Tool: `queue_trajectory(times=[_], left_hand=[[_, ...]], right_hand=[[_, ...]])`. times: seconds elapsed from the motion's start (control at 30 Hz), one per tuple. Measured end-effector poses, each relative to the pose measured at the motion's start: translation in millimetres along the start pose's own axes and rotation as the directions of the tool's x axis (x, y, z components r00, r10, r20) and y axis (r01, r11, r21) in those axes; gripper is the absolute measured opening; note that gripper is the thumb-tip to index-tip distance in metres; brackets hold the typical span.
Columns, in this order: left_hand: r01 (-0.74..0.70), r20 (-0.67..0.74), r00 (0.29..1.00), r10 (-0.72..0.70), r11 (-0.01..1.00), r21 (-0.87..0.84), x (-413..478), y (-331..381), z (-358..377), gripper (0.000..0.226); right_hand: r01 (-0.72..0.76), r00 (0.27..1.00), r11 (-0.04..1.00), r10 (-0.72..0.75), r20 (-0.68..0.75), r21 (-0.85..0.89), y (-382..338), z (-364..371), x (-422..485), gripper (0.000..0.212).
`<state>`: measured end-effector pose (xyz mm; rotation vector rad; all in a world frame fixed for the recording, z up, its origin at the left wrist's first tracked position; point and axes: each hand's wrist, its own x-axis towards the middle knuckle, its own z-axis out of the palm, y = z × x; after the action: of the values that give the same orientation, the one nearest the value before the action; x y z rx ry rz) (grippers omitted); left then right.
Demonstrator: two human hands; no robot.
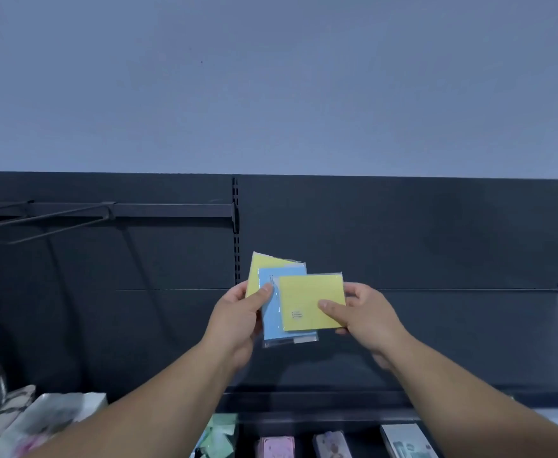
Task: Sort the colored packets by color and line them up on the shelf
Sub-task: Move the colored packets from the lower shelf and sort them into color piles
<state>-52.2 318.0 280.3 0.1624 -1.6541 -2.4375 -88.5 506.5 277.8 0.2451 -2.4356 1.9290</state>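
Above the dark shelf (453, 342), the left hand (238, 320) has its grip curled round a blue packet (272, 312), thumb on the blue face, with a yellow packet (258, 271) fanned out behind it. The right hand (367, 317) holds a second yellow packet (307, 297) in a pinching grip, overlapping the blue one's right side.

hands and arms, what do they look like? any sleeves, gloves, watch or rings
Both are bare. The left hand and right hand wear no gloves, and no rings show on the fingers in view. The left forearm and right forearm carry no sleeve, watch or band down to the picture's lower edge.
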Motion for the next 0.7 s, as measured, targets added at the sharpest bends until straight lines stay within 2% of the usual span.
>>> queue_trajectory(times=[0.07,0.23,0.37,0.47,0.57,0.63,0.7], left_hand=[[0.014,0.001,1.000,-0.014,1.000,-0.026,6.0,-1.0,0.8,0.024],[0.068,0.015,0.998,-0.067,0.996,-0.060,33.2,-1.3,-3.7,0.026],[0.120,0.054,0.992,-0.118,0.991,-0.050,66.0,-0.8,-15.2,0.031],[0.136,0.034,0.990,-0.136,0.991,-0.014,91.1,0.9,-24.2,0.026],[0.083,-0.048,0.996,-0.080,0.995,0.053,114.5,6.3,-32.5,0.021],[0.002,-0.114,0.993,0.015,0.988,0.152,129.7,10.2,-38.9,0.019],[-0.055,-0.115,0.990,0.084,0.970,0.235,143.5,11.7,-44.4,0.018]], right_hand=[[-0.065,0.997,0.996,0.063,0.040,0.065,5.9,2.8,7.7,0.030],[-0.175,0.979,0.964,0.148,0.141,0.201,7.1,18.5,29.2,0.030],[-0.201,0.971,0.955,0.165,0.174,0.217,0.7,30.8,51.4,0.029],[-0.200,0.969,0.958,0.162,0.187,0.206,-3.2,37.9,67.4,0.029],[-0.194,0.970,0.963,0.159,0.183,0.190,-3.0,41.9,80.8,0.030],[-0.193,0.973,0.967,0.167,0.157,0.166,-1.7,44.5,88.3,0.030],[-0.191,0.977,0.968,0.172,0.130,0.161,-1.3,47.6,94.0,0.030]])
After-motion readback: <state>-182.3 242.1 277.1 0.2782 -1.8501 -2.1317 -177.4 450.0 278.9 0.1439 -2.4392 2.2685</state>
